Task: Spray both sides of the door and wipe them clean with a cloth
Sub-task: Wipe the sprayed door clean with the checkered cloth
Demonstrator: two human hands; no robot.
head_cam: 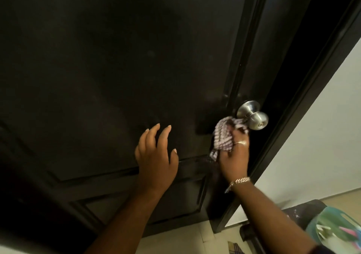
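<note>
A dark panelled door (117,68) fills most of the frame, its edge running down the right side beside a dark frame (304,107) and a pale wall (322,136). At centre right the person's right hand (233,156) has its fingers curled round a bunched checked cloth (224,136), pressing it up against the underside of the neck of the silver knob (254,115), apparently to wipe around the fitting where grime collects. A bracelet (239,181) sits on that wrist. Just left of it, at lower centre, the left hand (156,156) is spread with fingers straight and apart, holding nothing; it lies against or just off the door panel, which cannot be told, and it probably steadies the door so it does not swing under the rubbing. No spray bottle is in view, so the spraying of this side seems done and wiping is the step in hand; the other side is likely yet to come. At the lower right corner, blurred colourful items (336,226) sit near the pale floor (175,240).
</note>
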